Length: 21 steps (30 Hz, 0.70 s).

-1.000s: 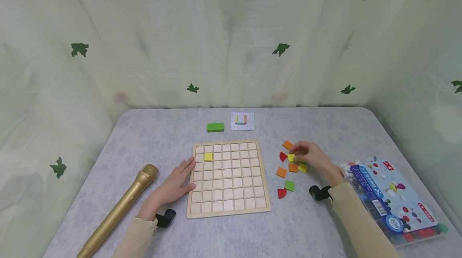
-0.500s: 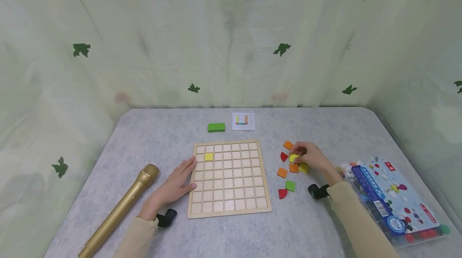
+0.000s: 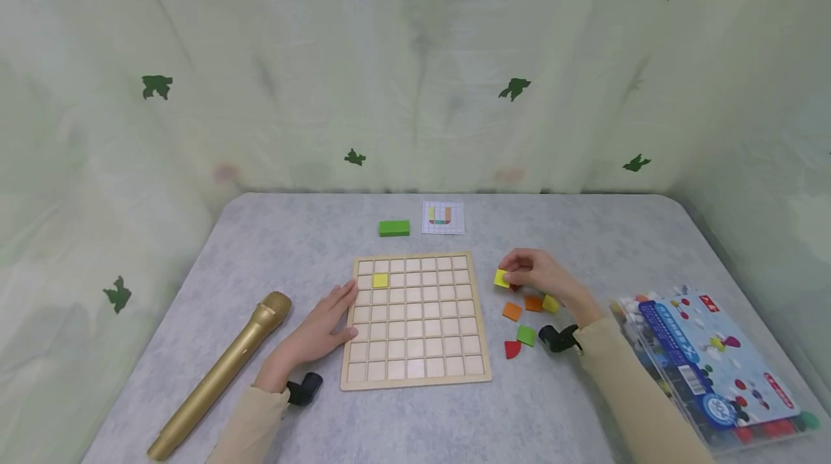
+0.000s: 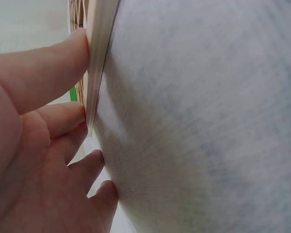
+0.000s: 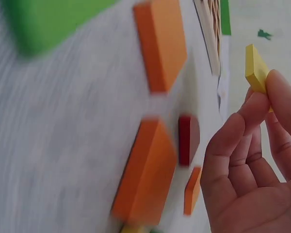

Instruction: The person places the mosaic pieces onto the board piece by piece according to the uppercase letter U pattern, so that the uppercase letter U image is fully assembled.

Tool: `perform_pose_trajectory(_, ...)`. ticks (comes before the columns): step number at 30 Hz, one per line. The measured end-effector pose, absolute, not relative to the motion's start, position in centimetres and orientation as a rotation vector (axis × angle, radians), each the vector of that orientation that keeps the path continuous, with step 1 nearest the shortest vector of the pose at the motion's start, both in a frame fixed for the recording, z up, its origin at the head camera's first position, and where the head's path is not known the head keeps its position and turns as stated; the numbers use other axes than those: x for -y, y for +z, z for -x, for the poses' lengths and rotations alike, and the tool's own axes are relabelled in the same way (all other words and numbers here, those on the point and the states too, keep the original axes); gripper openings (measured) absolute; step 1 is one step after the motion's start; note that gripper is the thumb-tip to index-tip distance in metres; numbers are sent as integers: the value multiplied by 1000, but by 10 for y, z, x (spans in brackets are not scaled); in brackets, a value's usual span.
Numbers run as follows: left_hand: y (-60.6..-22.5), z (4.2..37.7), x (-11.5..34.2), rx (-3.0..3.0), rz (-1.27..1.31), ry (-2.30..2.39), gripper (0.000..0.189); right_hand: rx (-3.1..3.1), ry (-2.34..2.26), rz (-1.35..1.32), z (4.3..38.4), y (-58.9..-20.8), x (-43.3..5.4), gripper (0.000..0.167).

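A wooden grid board [image 3: 415, 382] lies in the middle of the table, one yellow square tile [image 3: 380, 281] sitting in a cell near its upper left. My left hand [image 3: 319, 328] rests along the board's left edge; in the left wrist view its thumb and fingertips touch the rim [image 4: 95, 63]. To the right of the board, my right hand [image 3: 539, 275] pinches another yellow square tile [image 5: 254, 70] between thumb and fingers, held above the table. Below that hand lie orange tiles [image 3: 511, 311], a green tile [image 3: 526, 335], a red quarter-round tile [image 3: 513, 349] and a yellow tile [image 3: 550, 304].
Behind the board are a green block [image 3: 394, 229] and a small card [image 3: 443, 218] printed with a coloured U shape on a grid. A gold microphone [image 3: 221, 374] lies at the left. A clear box [image 3: 714, 363] of coloured pieces stands at the right.
My right hand has picked up a yellow tile from the loose pieces and moved left with it toward the board. The left hand stays at the board's edge.
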<state>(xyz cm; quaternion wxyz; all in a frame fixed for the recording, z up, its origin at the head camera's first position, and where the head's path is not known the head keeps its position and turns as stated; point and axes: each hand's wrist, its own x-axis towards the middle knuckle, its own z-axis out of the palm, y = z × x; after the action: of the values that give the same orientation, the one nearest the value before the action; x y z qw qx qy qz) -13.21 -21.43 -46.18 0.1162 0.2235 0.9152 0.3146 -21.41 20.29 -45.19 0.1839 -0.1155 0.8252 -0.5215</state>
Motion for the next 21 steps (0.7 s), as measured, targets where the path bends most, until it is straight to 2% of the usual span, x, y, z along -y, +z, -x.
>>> perform_pose_trajectory(21, -461, 131, 215, -2679, -672, 950, 67, -2078, -1474, 616, 230, -442, -77, 14)
